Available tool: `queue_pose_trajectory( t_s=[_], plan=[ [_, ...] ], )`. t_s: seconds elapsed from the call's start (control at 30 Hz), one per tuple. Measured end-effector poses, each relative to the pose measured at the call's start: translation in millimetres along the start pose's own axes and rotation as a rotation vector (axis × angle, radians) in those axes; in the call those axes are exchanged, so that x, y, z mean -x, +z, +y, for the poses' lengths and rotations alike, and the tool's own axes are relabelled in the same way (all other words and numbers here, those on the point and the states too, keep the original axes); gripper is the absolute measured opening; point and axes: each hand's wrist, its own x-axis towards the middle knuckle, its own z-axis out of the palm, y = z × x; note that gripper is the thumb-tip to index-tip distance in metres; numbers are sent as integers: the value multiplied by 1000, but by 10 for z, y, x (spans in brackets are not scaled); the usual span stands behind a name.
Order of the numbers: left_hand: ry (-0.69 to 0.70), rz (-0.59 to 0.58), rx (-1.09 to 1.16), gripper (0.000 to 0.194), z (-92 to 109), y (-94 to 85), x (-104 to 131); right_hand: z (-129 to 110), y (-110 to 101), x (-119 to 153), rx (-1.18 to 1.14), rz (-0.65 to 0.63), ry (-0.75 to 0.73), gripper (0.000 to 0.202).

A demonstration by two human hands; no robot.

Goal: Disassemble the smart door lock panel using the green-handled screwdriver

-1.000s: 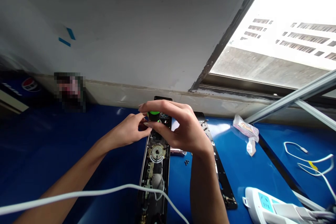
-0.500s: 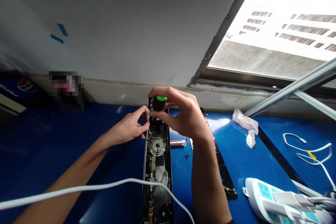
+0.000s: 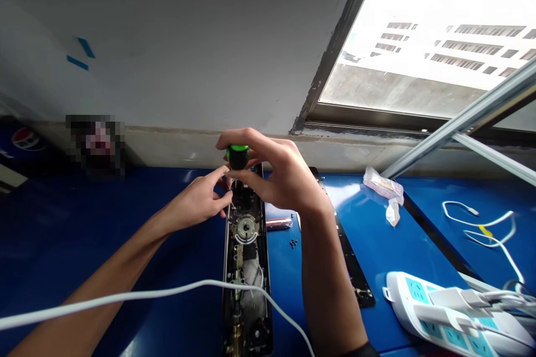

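A long black smart lock housing lies open on the blue table, showing a round metal disc, wires and brass-coloured parts. My right hand is closed around a screwdriver with a green and black handle, held upright over the far end of the housing. The screwdriver's tip is hidden by my fingers. My left hand grips the housing's left edge near that end, thumb and index finger at the rim. Small dark screws and a shiny reddish-brown cylinder lie to the right of the housing.
A long black cover panel lies beyond my right forearm. A white cable crosses over the housing in front. At right are a power strip with plugs, a coiled white cable, a plastic packet and a metal frame bar.
The whole view has shifted slightly, so everything sits further left. Both hands keep their places at the housing's far end, and the screwdriver remains upright in my right hand.
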Motion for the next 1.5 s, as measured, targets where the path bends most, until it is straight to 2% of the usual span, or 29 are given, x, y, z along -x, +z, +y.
queue_pose_trajectory(
  t_s=[0.17,0.33,0.4,0.47,0.53,0.57,0.6,0.67,0.77,0.83,0.93,1.07,1.3,1.5],
  plan=[
    [3,-10,-48,20,48,-12,5,17,5,26,-18,50,40,44],
    [43,-2,-239,21,110,-75,46,-16,-220,187,-55,213,28,42],
    [87,83,-345,24,193,-94,69,-47,-354,273,-10,300,19,42],
    [166,216,-427,23,313,-68,94,-53,-482,366,55,336,56,43],
    [290,321,-477,21,446,22,118,-4,-584,458,121,257,160,38],
    [361,317,-472,22,506,90,127,42,-622,500,144,168,235,34],
    [425,264,-446,23,557,171,133,99,-651,538,152,66,330,31],
    [510,141,-415,23,617,348,132,229,-686,595,160,-16,470,28],
    [639,-26,-478,22,601,587,95,401,-704,634,184,-28,535,28],
    [695,-63,-523,23,549,691,57,475,-704,636,157,-42,565,29],
    [722,-69,-545,26,471,756,12,534,-697,623,97,-71,575,30],
    [725,-50,-518,23,419,715,-11,544,-677,600,119,-82,558,30],
    [721,58,-471,21,406,507,-13,467,-666,562,40,-60,513,29],
    [704,69,-483,22,380,419,6,464,-665,556,79,-65,526,28]
  ],
)
